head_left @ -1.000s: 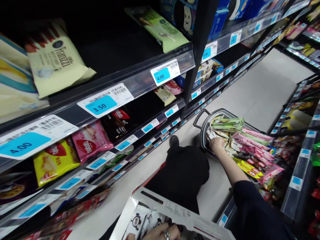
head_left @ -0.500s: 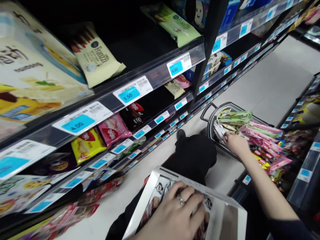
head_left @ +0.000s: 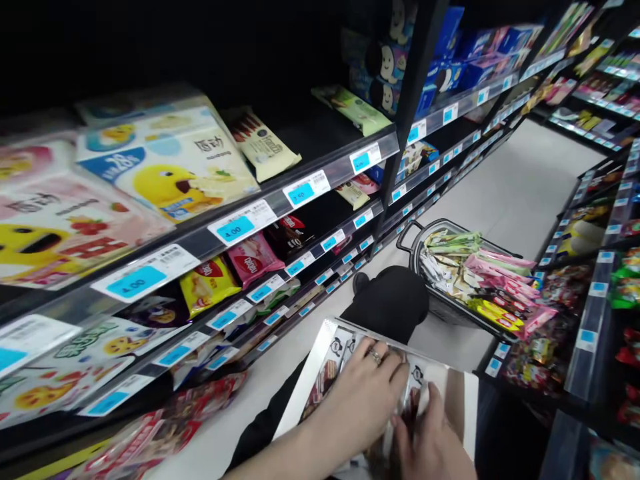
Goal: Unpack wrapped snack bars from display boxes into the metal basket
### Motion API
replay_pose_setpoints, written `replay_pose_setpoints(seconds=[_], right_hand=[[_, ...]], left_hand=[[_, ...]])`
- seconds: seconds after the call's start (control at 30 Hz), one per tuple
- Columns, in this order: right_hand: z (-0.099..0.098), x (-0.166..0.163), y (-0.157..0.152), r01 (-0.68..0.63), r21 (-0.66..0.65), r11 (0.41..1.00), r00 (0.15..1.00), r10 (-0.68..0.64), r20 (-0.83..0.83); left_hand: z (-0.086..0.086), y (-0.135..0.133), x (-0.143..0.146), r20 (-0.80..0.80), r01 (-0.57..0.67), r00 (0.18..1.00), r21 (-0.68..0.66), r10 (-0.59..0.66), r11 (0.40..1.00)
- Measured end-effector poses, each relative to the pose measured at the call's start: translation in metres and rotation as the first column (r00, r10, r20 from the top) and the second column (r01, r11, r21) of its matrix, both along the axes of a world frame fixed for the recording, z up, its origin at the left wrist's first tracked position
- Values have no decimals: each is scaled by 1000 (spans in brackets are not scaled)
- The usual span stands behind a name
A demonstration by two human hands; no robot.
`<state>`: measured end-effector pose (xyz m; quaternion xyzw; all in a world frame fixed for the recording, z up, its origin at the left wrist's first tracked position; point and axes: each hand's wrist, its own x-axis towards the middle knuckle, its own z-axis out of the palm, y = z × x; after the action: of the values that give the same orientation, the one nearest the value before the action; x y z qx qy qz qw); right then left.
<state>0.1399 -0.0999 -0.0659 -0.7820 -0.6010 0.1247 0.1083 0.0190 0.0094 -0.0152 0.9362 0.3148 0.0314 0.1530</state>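
A white open carton (head_left: 469,407) rests by my lap, packed with wrapped wafer snack packets (head_left: 327,373) printed with brown layered bars. My left hand (head_left: 357,393), wearing a ring, reaches into it with fingers curled down over the packets; the fingertips are hidden. Inside the carton's right part is my right hand (head_left: 433,433), its thumb and fingers closed around the end of a pale packet. Beyond my dark-trousered knee (head_left: 390,297), a black-rimmed basket (head_left: 419,257) with a loop handle holds many packets: white, green, pink, dark and yellow.
Shelves with price labels (head_left: 237,227) run along the left. They hold large cartoon-printed snack bags (head_left: 170,167), small packets (head_left: 253,257) and blue boxes (head_left: 387,63). Another stocked rack (head_left: 595,287) borders the right. Pale aisle floor (head_left: 505,177) stretches ahead. Red packets (head_left: 165,427) lie low at left.
My right hand has come back from the basket into the carton. My left hand stays over the packets. The view has shifted, showing more of the shelf. Yellow packets in the basket are now uncovered.
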Motion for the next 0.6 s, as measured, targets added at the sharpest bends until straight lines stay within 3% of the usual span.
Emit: replay_pose_setpoints(seconds=[0.13, 0.4, 0.5, 0.6], right_hand=[[-21, -18, 4, 28, -32, 999, 999, -27, 38], [-46, -6, 0, -185, 242, 953, 976, 148, 162], [-48, 3, 0, -62, 321, 945, 997, 71, -16], [-41, 19, -5, -15, 319, 948, 943, 119, -311]], left_hand=[[1, -5, -8, 131, 6, 991, -12, -5, 1000], [-8, -10, -12, 444, -20, 896, -20, 27, 1000], [-9, -11, -13, 513, -29, 857, -35, 43, 999], [-3, -12, -15, 569, -55, 813, -139, 125, 989]])
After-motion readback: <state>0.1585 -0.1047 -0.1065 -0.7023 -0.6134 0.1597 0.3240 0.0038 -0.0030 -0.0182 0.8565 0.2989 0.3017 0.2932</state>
